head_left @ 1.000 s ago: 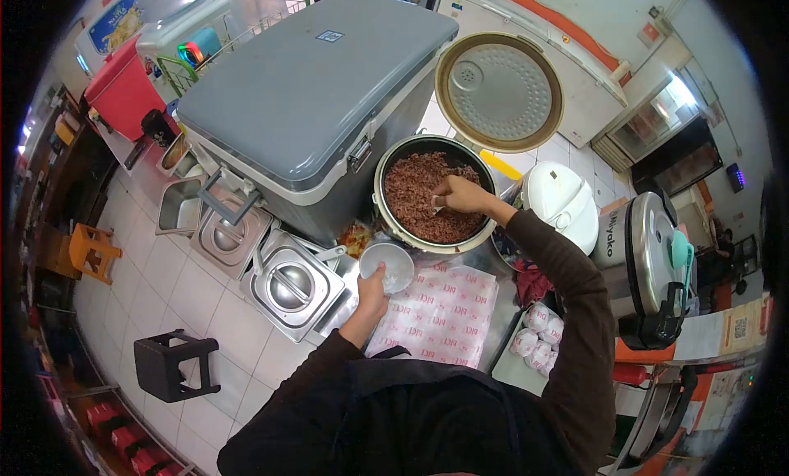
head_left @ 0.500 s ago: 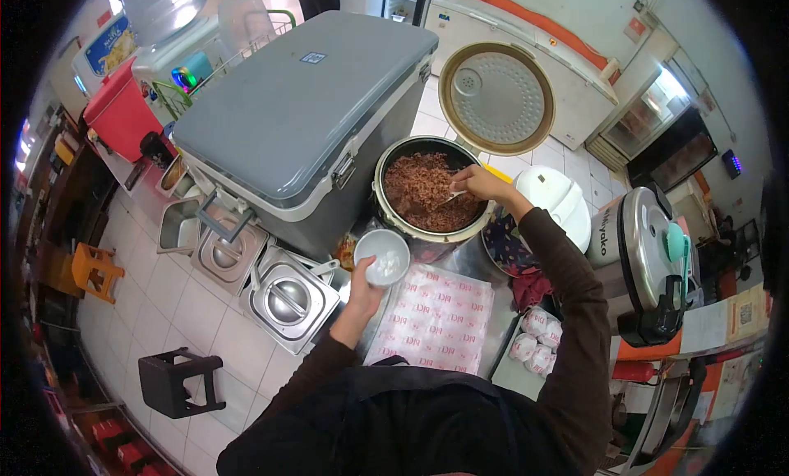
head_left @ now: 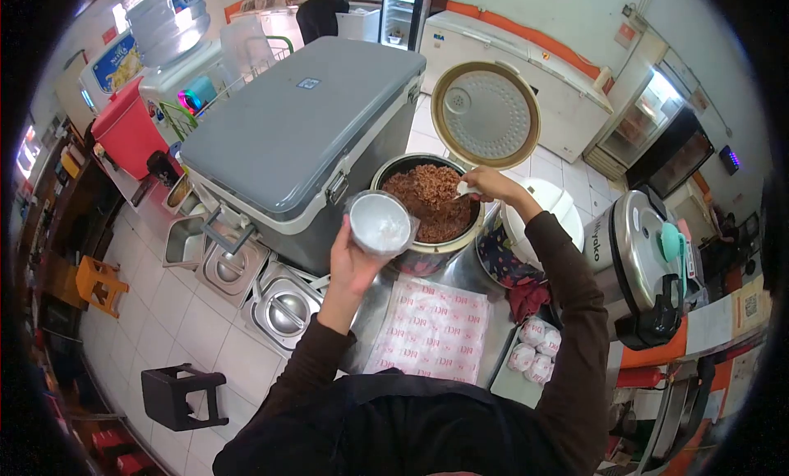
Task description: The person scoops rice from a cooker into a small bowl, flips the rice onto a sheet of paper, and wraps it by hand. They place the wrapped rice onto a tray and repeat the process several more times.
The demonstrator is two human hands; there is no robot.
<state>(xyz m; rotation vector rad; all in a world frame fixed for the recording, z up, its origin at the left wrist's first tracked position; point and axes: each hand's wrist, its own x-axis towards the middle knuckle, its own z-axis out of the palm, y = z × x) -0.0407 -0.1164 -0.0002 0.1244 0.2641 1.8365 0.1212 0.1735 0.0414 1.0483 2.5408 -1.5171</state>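
Note:
My left hand [head_left: 352,271] is wrapped round the side of a small white bowl [head_left: 380,221], which seems to have clear plastic about its rim. The bowl is held beside the front left edge of an open rice cooker [head_left: 423,261]. Reddish-brown rice [head_left: 423,221] fills much of the pot. Over the pot's right side, my right hand [head_left: 493,186] grips a white rice paddle [head_left: 467,189], whose blade is mostly hidden by a heap of rice. The cooker's round lid [head_left: 493,119] stands raised behind it.
Printed wrapping paper [head_left: 431,328] lies on the metal counter in front of me. Wrapped bundles [head_left: 534,349] sit in a tray at right. A large grey cooler box [head_left: 296,123] rises at left, beside lidded steel pans [head_left: 283,312]. Another cooker [head_left: 633,262] stands right.
My left hand has raised the bowl and brought it closer to the pot. My right hand has moved slightly right, and a heap of rice now shows at the paddle.

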